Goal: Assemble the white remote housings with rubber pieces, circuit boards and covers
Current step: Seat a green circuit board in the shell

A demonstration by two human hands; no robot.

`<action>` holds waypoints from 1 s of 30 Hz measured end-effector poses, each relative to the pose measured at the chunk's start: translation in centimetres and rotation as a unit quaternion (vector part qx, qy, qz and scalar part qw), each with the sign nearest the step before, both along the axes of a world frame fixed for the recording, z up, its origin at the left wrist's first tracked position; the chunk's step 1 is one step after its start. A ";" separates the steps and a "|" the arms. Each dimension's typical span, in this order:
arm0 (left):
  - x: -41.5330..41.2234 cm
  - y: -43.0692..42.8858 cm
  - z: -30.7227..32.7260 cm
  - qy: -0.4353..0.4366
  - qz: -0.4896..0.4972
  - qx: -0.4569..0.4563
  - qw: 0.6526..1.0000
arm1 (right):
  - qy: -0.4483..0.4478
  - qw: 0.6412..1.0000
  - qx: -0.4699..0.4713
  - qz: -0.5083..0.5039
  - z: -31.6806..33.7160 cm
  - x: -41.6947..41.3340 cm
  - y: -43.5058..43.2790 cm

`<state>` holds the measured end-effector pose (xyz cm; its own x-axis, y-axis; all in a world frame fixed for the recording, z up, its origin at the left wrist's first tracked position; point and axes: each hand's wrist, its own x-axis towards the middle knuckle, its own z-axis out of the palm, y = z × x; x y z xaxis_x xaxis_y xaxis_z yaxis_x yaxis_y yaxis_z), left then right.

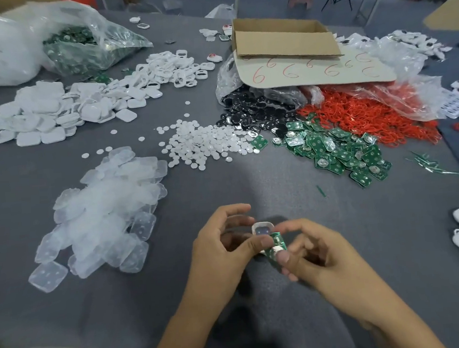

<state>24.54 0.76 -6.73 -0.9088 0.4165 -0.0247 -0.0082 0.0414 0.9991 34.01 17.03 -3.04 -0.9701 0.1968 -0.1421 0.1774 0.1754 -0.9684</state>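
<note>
Holding the white housing [262, 226] at six o'clock on the table [278, 181], my left hand [223, 245] curls round its edges while my right hand [320, 257] pinches the green circuit board [277, 244] against it. I judge the board light, stiff and probably fragile, best gripped by its rims.
</note>
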 end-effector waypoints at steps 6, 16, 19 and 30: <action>1.1 0.2 -1.8 0.191 0.020 -0.244 0.951 | -0.035 0.971 0.122 -0.201 -1.7 0.0 1.8; 1.4 1.1 -2.1 0.235 0.029 -0.304 0.923 | -0.062 0.974 0.112 -0.188 -1.7 -0.3 4.0; 1.3 0.9 -2.2 0.243 0.024 -0.303 0.921 | -0.044 0.983 0.004 -0.177 -1.0 -1.4 3.3; 1.2 1.1 -2.5 0.233 0.043 -0.304 0.923 | -0.023 0.984 0.082 -0.156 -2.7 -4.4 0.5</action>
